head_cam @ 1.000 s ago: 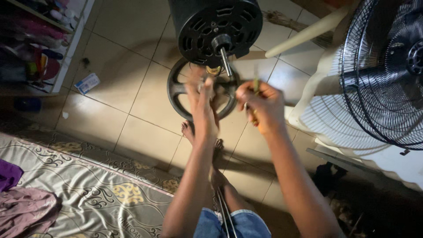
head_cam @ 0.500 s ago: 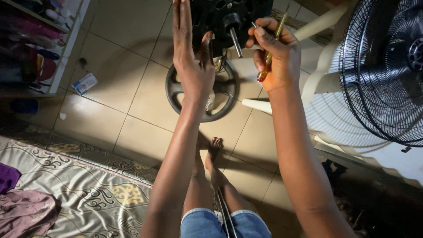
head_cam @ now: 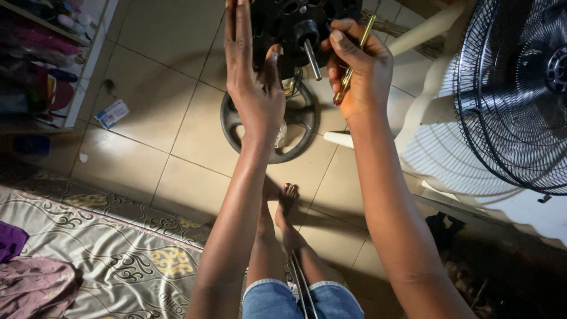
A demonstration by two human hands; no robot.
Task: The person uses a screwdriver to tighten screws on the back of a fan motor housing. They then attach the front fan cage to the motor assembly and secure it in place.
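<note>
Fan motor [head_cam: 295,23], black and round, is held up at the top centre of the frame, and its upper part is cut by the top edge. Its metal shaft [head_cam: 311,58] sticks out from the middle and points down and a little to the right, toward the camera; this is the long axis.

The left hand [head_cam: 254,82] lies flat against the left side of the motor, fingers straight and close together, thumb on the front face. The right hand [head_cam: 363,68] touches the right side of the motor, its fingers closed around a thin screwdriver [head_cam: 349,65] with a yellow handle, which stands almost upright, leaning to the right.

Below the motor a round black base [head_cam: 236,118] lies on the tiled floor [head_cam: 171,100], with bare tiles open to the left. At the right a big fan grille [head_cam: 514,94] stands near the right arm. A patterned mat [head_cam: 106,248] fills the lower left, and a shelf [head_cam: 88,65] is at the upper left.
</note>
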